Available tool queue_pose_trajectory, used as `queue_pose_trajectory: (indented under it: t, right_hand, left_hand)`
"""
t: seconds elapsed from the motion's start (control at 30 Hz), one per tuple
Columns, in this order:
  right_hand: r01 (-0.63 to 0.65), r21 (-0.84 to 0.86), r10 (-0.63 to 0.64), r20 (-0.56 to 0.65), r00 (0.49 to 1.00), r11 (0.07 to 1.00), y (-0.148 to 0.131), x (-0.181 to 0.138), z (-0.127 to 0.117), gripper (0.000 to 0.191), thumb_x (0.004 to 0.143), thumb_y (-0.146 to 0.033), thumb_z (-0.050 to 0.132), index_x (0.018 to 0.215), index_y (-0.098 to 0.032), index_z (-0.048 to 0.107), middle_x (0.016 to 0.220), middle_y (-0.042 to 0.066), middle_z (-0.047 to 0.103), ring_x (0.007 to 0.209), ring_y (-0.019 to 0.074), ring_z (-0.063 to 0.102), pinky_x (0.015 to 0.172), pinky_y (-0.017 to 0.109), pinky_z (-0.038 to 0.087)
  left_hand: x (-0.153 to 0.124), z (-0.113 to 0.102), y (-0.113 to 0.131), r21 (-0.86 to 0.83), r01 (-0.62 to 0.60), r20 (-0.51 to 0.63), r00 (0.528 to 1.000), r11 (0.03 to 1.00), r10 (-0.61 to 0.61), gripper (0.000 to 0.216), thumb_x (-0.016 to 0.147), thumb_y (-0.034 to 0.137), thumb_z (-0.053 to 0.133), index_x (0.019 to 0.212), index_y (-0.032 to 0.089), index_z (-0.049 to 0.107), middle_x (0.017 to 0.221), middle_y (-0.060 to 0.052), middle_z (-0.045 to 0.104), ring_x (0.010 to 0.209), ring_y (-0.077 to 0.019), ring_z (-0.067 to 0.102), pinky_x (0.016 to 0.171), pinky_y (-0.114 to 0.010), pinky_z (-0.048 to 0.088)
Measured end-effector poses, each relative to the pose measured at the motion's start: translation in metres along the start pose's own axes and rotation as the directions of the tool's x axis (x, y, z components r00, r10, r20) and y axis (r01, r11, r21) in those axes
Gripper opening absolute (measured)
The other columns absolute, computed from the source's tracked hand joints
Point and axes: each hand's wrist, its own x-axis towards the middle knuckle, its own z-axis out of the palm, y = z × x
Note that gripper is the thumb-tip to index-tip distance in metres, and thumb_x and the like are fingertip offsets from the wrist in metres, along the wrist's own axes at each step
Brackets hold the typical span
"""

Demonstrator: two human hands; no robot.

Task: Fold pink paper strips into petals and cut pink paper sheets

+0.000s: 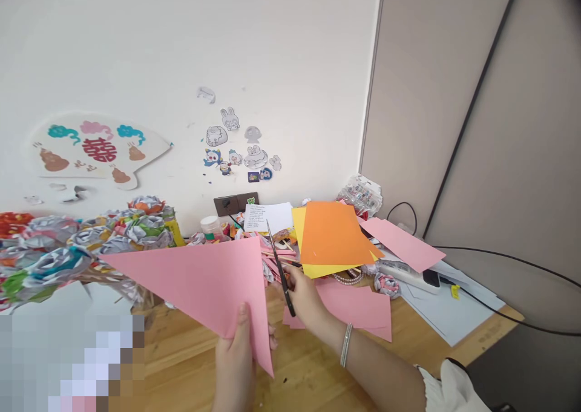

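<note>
My left hand point(238, 351) grips a folded pink paper sheet point(200, 279) along its lower edge, thumb in front and fingertips showing behind at the right. The sheet is held up over the table, its long point reaching left. Just right of the paper's right edge, my right hand point(302, 294) is closed on dark scissors point(282, 273). They are seen nearly edge-on, with the thin tips pointing up and the black handles down. The blades stand beside the paper; whether they touch it I cannot tell.
Crumpled-paper flowers point(145, 227) crowd the left. Orange paper point(336, 233) lies on yellow paper at the back, with pink sheets point(358, 309) in front. A power strip point(411, 276), cables and white sheets point(449, 315) lie at the right. A jar point(211, 227) stands near the wall.
</note>
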Motion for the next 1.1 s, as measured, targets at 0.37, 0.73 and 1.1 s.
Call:
queue_pose_trajectory:
  t: [0.37, 0.73, 1.1]
  right_hand:
    - [0.025, -0.935, 0.017, 0.034, 0.999, 0.354, 0.011, 0.016, -0.026, 0.018, 0.073, -0.016, 0.05, 0.088, -0.011, 0.059, 0.082, 0.012, 0.063, 0.076, 0.022, 0.057, 0.061, 0.027, 0.037]
    - [0.179, -0.16, -0.131, 0.27, 0.954, 0.971, 0.001, 0.003, -0.019, 0.041, 0.085, -0.048, 0.029, 0.109, -0.023, 0.052, 0.096, 0.006, 0.058, 0.086, 0.0184, 0.054, 0.074, 0.032, 0.041]
    - [-0.123, 0.408, 0.005, 0.278, 0.961, 0.905, 0.009, -0.008, 0.0, 0.044, 0.078, -0.05, 0.042, 0.105, -0.018, 0.053, 0.096, 0.007, 0.058, 0.086, 0.0198, 0.053, 0.074, 0.033, 0.041]
  left_hand:
    - [0.017, -0.007, 0.005, -0.049, 0.03, 0.066, 0.997, 0.998, -0.027, 0.029, 0.066, 0.045, 0.059, 0.065, 0.016, 0.054, 0.04, 0.001, 0.058, 0.032, -0.0128, 0.05, 0.032, -0.022, 0.041]
    - [0.019, -0.008, 0.0, 0.03, 0.232, 0.246, 0.941, 0.972, -0.232, 0.055, 0.067, 0.062, 0.044, 0.049, 0.011, 0.057, 0.033, -0.006, 0.056, 0.025, -0.0131, 0.047, 0.027, -0.022, 0.036]
    - [0.019, -0.01, -0.002, 0.094, 0.439, 0.412, 0.799, 0.893, -0.437, 0.071, 0.065, 0.073, 0.027, 0.037, 0.012, 0.052, 0.026, -0.003, 0.047, 0.018, -0.0069, 0.039, 0.022, -0.017, 0.026]
